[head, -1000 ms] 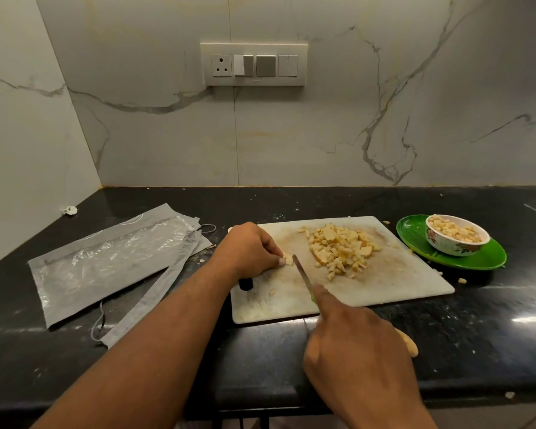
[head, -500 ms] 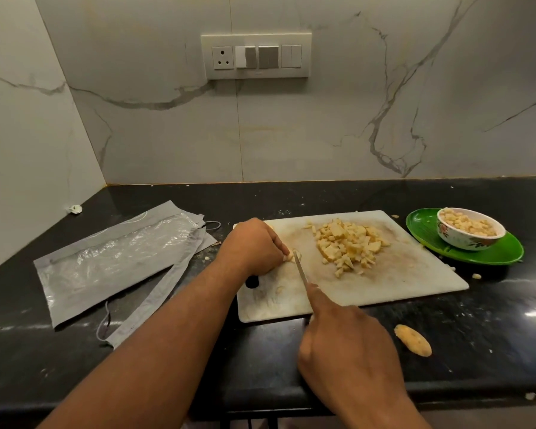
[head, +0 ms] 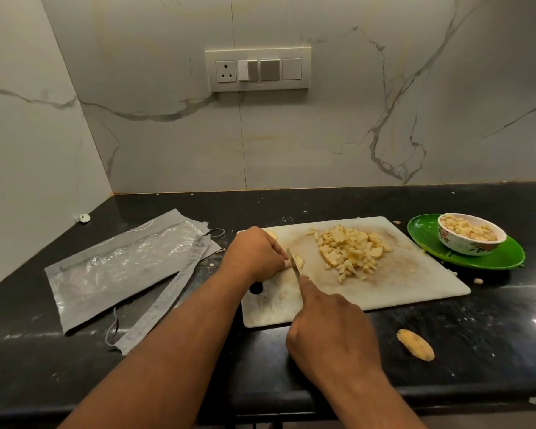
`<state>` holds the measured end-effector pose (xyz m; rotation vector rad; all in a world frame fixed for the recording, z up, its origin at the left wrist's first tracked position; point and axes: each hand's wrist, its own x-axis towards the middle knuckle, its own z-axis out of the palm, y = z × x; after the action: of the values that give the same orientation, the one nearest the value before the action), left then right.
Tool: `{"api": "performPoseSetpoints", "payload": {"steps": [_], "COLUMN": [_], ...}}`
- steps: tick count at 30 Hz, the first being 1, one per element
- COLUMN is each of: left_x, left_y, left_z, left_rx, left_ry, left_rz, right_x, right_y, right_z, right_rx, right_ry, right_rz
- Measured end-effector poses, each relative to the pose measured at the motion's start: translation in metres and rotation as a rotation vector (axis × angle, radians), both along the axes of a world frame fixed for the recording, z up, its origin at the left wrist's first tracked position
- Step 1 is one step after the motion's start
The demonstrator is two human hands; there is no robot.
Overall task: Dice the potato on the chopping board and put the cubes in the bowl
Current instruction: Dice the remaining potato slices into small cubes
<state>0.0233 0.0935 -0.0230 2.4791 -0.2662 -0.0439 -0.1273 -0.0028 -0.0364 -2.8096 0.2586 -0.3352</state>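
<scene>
Head view shows the right hand (head: 331, 332) curled round a knife (head: 294, 265) whose handle it hides, forefinger laid along the spine, blade edge down on the last potato piece (head: 298, 261). Just left of the blade, the left hand (head: 254, 257) pinches that piece with bent fingertips against the white chopping board (head: 415, 283). A heap of potato cubes (head: 350, 249) lies mid-board, well apart from the cut. Beyond the board's right edge a patterned bowl (head: 468, 244), already holding cubes, sits on a green plate (head: 508, 258). A potato end (head: 415, 345) lies on the black counter (head: 492, 335) near the front edge.

Dicing looks nearly done. Next comes finishing this small piece with fingertips kept clear of the blade, then moving the heap into the bowl.
</scene>
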Motion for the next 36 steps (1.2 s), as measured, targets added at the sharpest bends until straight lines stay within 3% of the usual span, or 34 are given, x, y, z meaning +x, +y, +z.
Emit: {"api": "performPoseSetpoints", "payload": {"steps": [7,10,18,26,32,36], "left_x": [0.003,0.003,0.006,0.007,0.011,0.010], "left_y": [0.003,0.004,0.007,0.005,0.009,0.016], "left_z": [0.001,0.000,-0.003,-0.002,-0.008,-0.001], "left_rx": [0.037,0.067,-0.014,0.025,-0.168,-0.379], "left_ry": [-0.016,-0.033,-0.034,-0.015,0.026,-0.058], "left_rz": [-0.051,-0.067,0.064,0.051,0.005,0.108], "right_x": [-0.035,-0.034,0.002,-0.025,-0.029,-0.009], "right_y": [-0.008,-0.010,0.003,-0.010,-0.012,0.006], "right_z": [0.009,0.014,0.001,0.001,0.005,0.001], "right_rx": [0.028,0.014,0.008,-0.005,0.012,-0.014], "right_ry": [0.086,0.015,-0.027,0.049,-0.058,-0.025], "right_rz": [0.029,0.003,-0.003,0.060,0.001,0.071]}}
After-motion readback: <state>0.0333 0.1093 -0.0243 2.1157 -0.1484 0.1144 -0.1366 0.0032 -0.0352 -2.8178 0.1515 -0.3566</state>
